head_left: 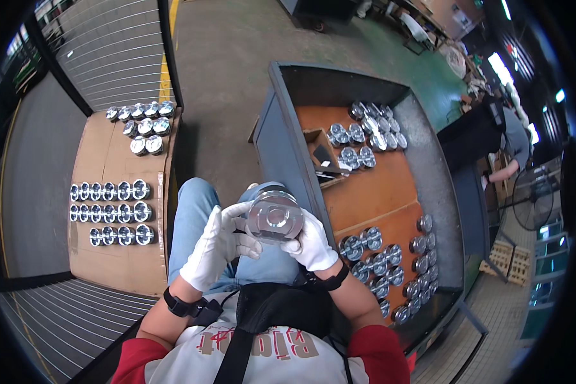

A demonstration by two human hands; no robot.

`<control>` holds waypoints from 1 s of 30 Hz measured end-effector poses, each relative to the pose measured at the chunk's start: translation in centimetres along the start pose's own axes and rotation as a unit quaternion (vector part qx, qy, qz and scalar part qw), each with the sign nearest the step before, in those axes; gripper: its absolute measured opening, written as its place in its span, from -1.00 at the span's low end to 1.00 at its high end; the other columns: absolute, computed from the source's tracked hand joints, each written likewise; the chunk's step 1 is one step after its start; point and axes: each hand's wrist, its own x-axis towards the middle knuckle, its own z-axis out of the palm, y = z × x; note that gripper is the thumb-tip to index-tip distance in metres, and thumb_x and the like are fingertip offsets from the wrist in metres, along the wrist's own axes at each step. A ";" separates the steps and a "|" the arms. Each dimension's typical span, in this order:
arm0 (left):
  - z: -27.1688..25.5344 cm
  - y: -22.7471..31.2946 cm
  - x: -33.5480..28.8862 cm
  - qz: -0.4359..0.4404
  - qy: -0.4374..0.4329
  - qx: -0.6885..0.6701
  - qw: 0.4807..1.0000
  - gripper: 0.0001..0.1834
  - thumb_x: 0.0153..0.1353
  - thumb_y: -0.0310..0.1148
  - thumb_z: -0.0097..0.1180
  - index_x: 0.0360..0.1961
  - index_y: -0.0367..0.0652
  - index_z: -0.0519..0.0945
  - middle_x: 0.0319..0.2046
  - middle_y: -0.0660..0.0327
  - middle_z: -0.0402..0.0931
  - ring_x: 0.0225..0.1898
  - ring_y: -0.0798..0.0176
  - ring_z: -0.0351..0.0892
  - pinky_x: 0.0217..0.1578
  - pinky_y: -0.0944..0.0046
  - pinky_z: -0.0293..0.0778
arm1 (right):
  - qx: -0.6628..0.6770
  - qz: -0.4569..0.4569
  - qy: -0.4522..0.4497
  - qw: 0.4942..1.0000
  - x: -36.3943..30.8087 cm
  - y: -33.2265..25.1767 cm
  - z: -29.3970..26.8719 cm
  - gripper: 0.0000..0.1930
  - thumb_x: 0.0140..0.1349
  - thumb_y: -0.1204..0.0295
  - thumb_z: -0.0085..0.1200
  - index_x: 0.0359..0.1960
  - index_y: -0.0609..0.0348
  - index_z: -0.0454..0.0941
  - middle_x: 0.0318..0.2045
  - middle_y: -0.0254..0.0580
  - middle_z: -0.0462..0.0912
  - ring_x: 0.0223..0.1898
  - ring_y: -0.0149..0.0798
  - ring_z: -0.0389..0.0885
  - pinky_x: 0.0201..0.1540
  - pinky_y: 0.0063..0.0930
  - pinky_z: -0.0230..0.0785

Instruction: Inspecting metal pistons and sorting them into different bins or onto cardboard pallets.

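Observation:
A shiny metal piston (274,218) is held up over my lap, its round crown facing me. My right hand (311,246), in a white glove, grips its right side with the thumb near the lower edge. Gloved in white too, my left hand (219,246) curves round the piston's left side, fingers bent against it. On the cardboard-covered rack to my left, rows of pistons (109,212) stand in line. More pistons (377,265) sit in groups on the brown-lined workbench to my right.
The cardboard sheet (118,262) lies on a wire-sided rack. A raised grey rim surrounds the workbench (365,205); a small wooden box (323,153) with tools stands in it. Beyond, another person (515,141) bends near a fan (533,198).

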 end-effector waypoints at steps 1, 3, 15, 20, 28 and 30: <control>-0.2 0.3 -0.1 -0.004 -0.008 0.023 1.000 -0.08 0.35 0.43 -0.37 0.32 -0.23 0.27 -0.04 -0.03 0.48 -0.26 0.08 0.63 -0.21 0.11 0.60 | 0.034 0.050 -0.005 0.998 0.1 -0.5 0.2 -0.57 0.05 0.48 0.20 0.02 0.30 0.55 -0.22 -0.07 0.63 -0.26 -0.15 0.65 -0.27 -0.44 0.52; -0.9 0.5 0.0 -0.003 -0.002 -0.003 1.000 -0.10 0.36 0.42 -0.34 0.27 -0.25 0.31 -0.07 -0.03 0.49 -0.27 0.09 0.64 -0.21 0.12 0.60 | 0.215 0.185 -0.034 0.958 0.6 -1.3 0.2 -0.72 0.28 0.51 0.01 0.02 0.27 0.52 -0.33 -0.26 0.57 -0.48 -0.44 0.55 -0.53 -0.64 0.35; -6.4 1.4 0.2 0.005 0.082 0.027 0.996 -0.61 0.41 0.04 0.05 -0.09 -0.08 0.50 -0.38 0.26 0.55 -0.46 0.39 0.57 -0.43 0.40 0.50 | 0.350 0.419 -0.118 0.830 4.6 -4.9 2.9 -0.66 0.47 0.45 -0.32 0.12 0.26 0.45 -0.32 -0.35 0.53 -0.65 -0.68 0.22 -0.68 -0.80 0.08; -6.8 3.0 0.2 0.082 0.121 0.122 0.982 -0.58 0.32 0.00 0.21 -0.47 -0.12 0.52 -0.59 0.45 0.36 -0.52 0.49 0.33 -0.10 0.36 0.48 | 0.338 0.441 -0.122 0.823 5.8 -6.6 5.4 -0.71 0.48 0.38 -0.23 0.03 0.23 0.51 -0.48 -0.38 0.52 -0.73 -0.62 0.27 -0.70 -0.73 0.07; -6.8 3.0 0.5 0.090 0.183 0.404 0.892 -0.54 0.40 -0.01 0.10 -0.54 -0.10 0.48 -0.56 0.40 0.45 -0.53 0.56 0.43 -0.53 0.41 0.37 | 0.355 0.460 -0.149 0.800 6.0 -6.3 5.6 -0.73 0.48 0.37 -0.24 -0.04 0.23 0.50 -0.54 -0.37 0.46 -0.74 -0.58 0.25 -0.68 -0.67 0.06; -7.5 2.1 0.6 0.091 0.176 0.066 0.978 -0.48 0.45 0.07 -0.05 -0.53 -0.10 0.47 -0.59 0.40 0.44 -0.53 0.53 0.43 -0.50 0.43 0.39 | 0.445 0.479 -0.140 0.744 5.7 -5.7 4.9 -0.75 0.48 0.38 -0.24 -0.05 0.22 0.49 -0.55 -0.37 0.43 -0.74 -0.58 0.22 -0.69 -0.65 0.02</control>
